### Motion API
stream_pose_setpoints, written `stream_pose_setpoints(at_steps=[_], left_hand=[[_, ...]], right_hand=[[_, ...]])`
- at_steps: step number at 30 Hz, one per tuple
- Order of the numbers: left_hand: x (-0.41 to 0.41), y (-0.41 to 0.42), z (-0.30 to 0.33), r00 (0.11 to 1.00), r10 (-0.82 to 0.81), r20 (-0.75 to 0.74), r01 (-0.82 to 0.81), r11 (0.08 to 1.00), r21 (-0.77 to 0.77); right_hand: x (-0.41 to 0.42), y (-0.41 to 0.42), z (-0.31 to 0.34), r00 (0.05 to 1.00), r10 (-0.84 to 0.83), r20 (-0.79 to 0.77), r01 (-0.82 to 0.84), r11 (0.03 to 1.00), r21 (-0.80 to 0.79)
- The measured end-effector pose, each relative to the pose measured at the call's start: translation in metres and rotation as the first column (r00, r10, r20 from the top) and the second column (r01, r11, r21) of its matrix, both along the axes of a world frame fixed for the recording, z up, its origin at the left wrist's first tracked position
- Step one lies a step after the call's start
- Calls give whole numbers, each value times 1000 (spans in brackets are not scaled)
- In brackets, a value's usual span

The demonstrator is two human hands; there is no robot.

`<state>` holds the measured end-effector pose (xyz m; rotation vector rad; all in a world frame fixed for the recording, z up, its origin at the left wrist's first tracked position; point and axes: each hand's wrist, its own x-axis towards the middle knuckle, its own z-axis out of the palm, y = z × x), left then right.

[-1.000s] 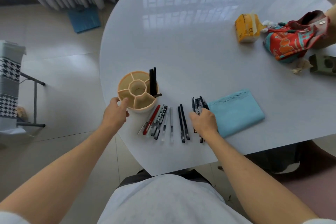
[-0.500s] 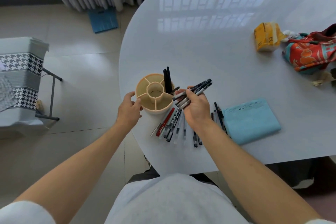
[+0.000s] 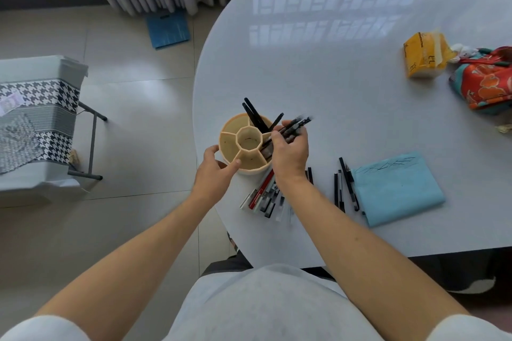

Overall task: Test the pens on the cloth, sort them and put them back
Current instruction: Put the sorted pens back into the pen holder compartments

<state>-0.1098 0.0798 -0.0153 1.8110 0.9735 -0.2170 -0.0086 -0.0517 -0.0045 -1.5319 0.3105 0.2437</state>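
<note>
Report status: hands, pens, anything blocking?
Left hand steadies holder. Right hand lowers pen bunch into right-side compartment. Loose pens remain on table. Nothing blocking.

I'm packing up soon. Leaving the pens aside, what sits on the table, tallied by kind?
Pen holder: 1
Blue cloth: 1
Yellow packet: 1
Patterned bag: 1
Small white thing by the bag: 1
Scrap cut off at the right edge: 1
Total: 6
</note>
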Motion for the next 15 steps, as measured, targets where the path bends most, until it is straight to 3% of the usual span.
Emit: stream_pose_setpoints(at_steps=[7, 10, 12, 15], left_hand=[[12, 16, -1, 998, 55, 40, -53, 998, -40], [16, 21, -5, 997, 53, 48, -53, 999, -15], [17, 21, -7, 998, 46, 51, -45, 999, -8], [16, 20, -11, 998, 46, 52, -45, 999, -19]], right_hand=[[12, -52, -4, 992, 124, 2, -124, 990, -68], [16, -88, -15, 982, 157, -106, -177, 959, -221], [10, -106, -26, 946, 246, -213, -313, 864, -395], [-12, -113, -42, 848, 425, -318, -530, 640, -556]])
